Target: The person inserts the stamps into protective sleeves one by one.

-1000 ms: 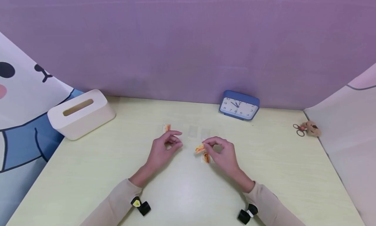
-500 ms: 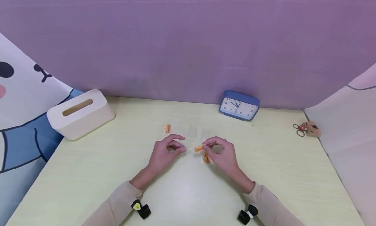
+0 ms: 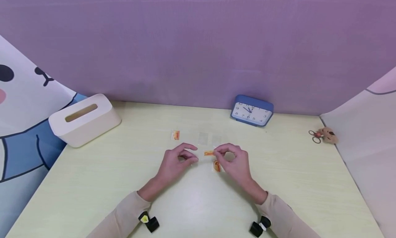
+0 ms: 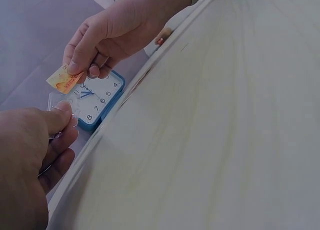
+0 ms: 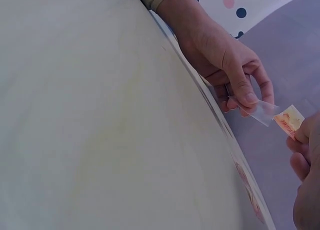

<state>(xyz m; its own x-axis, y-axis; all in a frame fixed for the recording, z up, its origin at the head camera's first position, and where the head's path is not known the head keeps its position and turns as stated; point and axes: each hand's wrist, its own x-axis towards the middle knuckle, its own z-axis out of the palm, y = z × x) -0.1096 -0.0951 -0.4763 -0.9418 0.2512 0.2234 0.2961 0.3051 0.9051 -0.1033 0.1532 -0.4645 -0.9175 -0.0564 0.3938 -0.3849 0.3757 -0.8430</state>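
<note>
My left hand (image 3: 177, 163) pinches a small clear plastic sleeve (image 5: 261, 112) between thumb and fingers. Opposite it, my right hand (image 3: 235, 163) grips one end of a small orange and yellow printed card (image 3: 208, 153). In the right wrist view the card's free edge is close to the sleeve's open-looking end; whether they touch I cannot tell. On the table under the right hand lies an orange printed piece (image 3: 217, 166) that seems to be in a clear sleeve. A similar sleeved orange card (image 3: 175, 135) lies beyond the left hand.
Two clear sleeves (image 3: 203, 138) lie flat beyond the hands. A blue clock (image 3: 252, 110) stands at the back, a white tissue box (image 3: 85, 121) at the back left. Small scissors (image 3: 316, 136) and a brown plush head (image 3: 328, 135) lie at the right edge.
My left hand has shifted right and slightly nearer my body, uncovering the far sleeved card. The card in my right hand has turned from slanted to level; that hand stays nearly in place.
</note>
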